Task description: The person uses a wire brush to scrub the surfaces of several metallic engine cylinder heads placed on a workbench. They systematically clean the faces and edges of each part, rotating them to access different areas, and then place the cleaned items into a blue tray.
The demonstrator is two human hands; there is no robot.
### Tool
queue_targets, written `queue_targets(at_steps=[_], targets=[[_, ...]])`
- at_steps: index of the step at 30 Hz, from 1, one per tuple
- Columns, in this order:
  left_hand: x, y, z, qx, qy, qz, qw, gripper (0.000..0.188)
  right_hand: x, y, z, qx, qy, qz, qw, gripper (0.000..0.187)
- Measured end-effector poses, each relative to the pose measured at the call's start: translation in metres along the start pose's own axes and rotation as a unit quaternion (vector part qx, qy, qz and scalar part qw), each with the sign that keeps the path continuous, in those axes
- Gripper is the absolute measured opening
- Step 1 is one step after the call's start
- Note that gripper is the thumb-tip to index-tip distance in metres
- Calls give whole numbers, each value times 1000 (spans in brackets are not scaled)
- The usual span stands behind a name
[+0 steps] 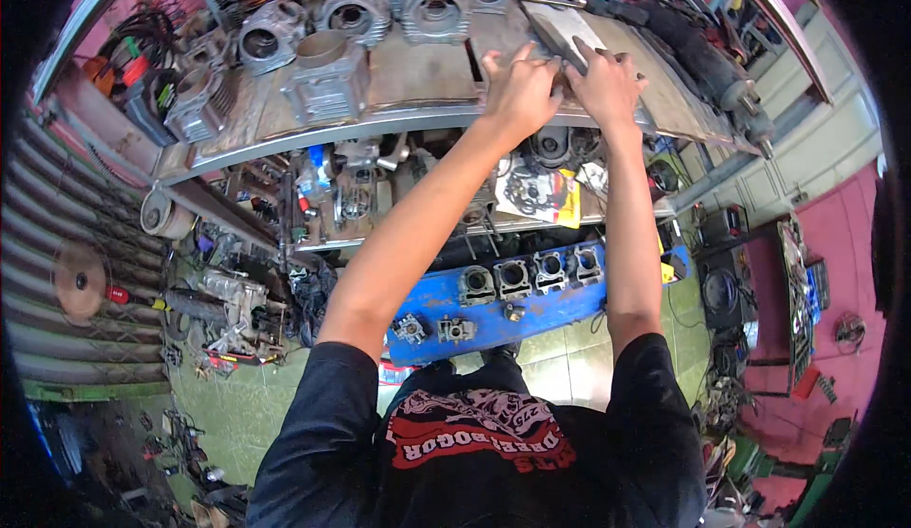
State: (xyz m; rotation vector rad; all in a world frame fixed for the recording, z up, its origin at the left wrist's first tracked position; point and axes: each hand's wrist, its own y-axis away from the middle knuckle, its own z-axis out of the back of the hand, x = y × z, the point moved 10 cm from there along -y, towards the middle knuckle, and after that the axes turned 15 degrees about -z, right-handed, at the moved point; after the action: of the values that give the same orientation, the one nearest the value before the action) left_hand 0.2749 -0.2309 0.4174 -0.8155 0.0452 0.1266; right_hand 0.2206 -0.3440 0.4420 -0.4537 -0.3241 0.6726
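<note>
At left, a grey cylinder block [327, 92] stands upright on the wooden shelf [408, 71], its flat base probably steadying it. The left hand [522, 92] is half open, fingers curled; any grip is hidden. A pale slab [567, 25] lies flat by the right hand [607, 90], whose fingers spread loosely, perhaps for support; whether they hold anything, I cannot tell.

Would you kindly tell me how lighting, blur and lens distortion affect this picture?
Head view: the upper shelf's front edge bows under fisheye distortion, with black around the round image; also in the head view, the tiled floor has a bright patch, the clutter at lower left is dim, and the left hand and right hand show no obvious blur.
</note>
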Motion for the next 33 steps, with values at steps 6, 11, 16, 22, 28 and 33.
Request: queue_targets(at_steps=[6,11,16,22,28,33], targets=[[-7,-10,-51,20,22,66,997,27,-17,-14,-28,53,25,-3,998,53],[-3,-2,-38,-7,-24,38,999,38,-19,-21,-34,116,39,-46,991,47],[1,33,62,-106,-95,24,990,39,-20,1,-16,53,-26,-100,993,48],[41,125,203,-224,-221,47,948,33,25,54,19,-29,-158,-78,984,53],[103,187,249,-86,-231,69,967,66,96,115,44,-39,-337,37,940,42],[133,195,237,57,-251,56,965,73,143,156,49,-53,-407,130,903,41]])
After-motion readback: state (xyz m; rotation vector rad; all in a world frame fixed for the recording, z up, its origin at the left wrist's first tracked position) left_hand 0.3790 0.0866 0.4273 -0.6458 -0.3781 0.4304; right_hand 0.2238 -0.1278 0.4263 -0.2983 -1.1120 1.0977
